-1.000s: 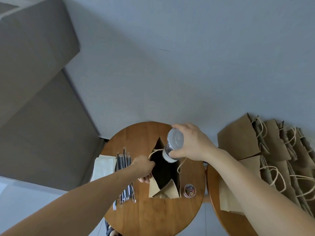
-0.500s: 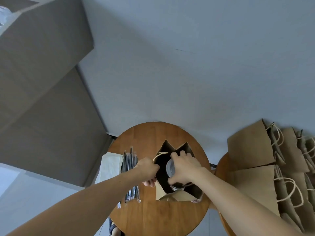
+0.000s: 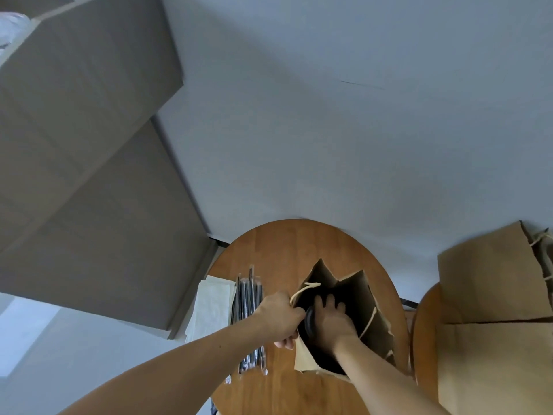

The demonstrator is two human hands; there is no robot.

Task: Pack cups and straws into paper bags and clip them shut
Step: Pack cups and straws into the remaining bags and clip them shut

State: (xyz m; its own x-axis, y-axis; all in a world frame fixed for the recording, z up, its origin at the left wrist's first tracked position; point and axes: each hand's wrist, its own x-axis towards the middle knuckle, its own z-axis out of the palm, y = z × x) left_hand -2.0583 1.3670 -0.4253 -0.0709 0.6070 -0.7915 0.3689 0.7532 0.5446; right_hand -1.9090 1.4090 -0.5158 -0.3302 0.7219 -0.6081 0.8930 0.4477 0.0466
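Observation:
A brown paper bag (image 3: 356, 292) stands open on the round wooden table (image 3: 278, 253). My left hand (image 3: 279, 319) grips the bag's left edge and its cord handle. My right hand (image 3: 330, 320) reaches down inside the bag, fingers curled over a clear lidded cup (image 3: 309, 323), only a dark sliver of which shows. A row of wrapped black straws (image 3: 250, 298) lies on the table to the left of the bag.
White paper sheets (image 3: 212, 307) lie at the table's left edge beside the straws. A second round table (image 3: 425, 330) on the right carries a stack of flat brown bags (image 3: 490, 283). A grey cabinet (image 3: 89, 181) fills the left.
My right hand has carried the cup from above the bag's mouth down into the bag. The left hand has kept its hold on the bag's edge. The camera has tilted a little.

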